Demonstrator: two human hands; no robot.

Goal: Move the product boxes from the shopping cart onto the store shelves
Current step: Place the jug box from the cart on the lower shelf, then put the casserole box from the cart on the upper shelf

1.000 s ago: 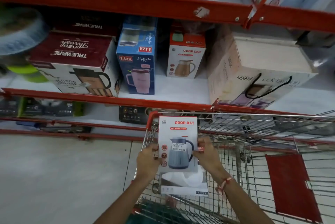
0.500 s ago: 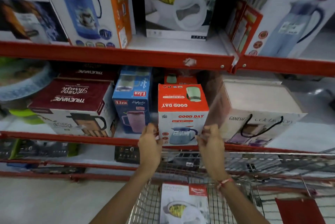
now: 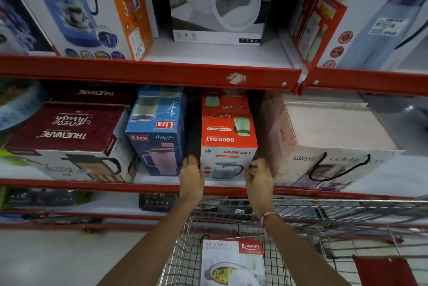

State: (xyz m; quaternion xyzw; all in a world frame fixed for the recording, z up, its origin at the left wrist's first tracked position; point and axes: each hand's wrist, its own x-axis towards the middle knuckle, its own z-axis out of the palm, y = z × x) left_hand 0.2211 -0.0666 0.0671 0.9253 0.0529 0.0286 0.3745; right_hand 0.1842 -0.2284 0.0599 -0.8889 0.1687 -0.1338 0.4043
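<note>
A red-and-white Good Day jug box (image 3: 228,146) rests on the middle shelf (image 3: 148,185), in front of a second Good Day box (image 3: 224,102). My left hand (image 3: 191,175) grips its lower left edge and my right hand (image 3: 258,175) grips its lower right edge. Below, the wire shopping cart (image 3: 301,211) holds a Rishabh casserole box (image 3: 232,262) lying flat.
A blue Liza box (image 3: 157,132) stands left of the Good Day box and a white Ganesh box (image 3: 328,144) right of it. A maroon Trueware box (image 3: 67,139) is further left. The upper shelf (image 3: 148,72) carries large jug and casserole boxes.
Both hands lifted the Good Day box out of the cart and set it on the middle shelf, then pushed it deeper between the Liza and Ganesh boxes.
</note>
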